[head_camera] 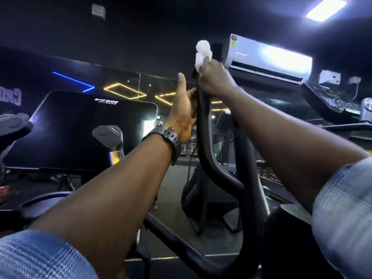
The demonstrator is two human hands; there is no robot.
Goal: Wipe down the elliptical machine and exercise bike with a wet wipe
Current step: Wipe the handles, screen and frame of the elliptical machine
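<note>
A black curved handlebar [204, 135] of the elliptical machine rises in the middle of the head view. My right hand [214, 80] grips the top of this bar with a white wet wipe [203, 54] bunched in it; the wipe sticks out above my fingers. My left hand [182, 109], with a black watch on its wrist, rests against the left side of the same bar just below, thumb pointing up and fingers curled behind the bar. The bar's top end is hidden by my right hand and the wipe.
The dark console screen [84, 129] of the machine stands at the left, with a short grey handle [108, 135] in front of it. A white air conditioner [267, 61] hangs on the wall at the upper right. Mirrors and neon strips lie behind.
</note>
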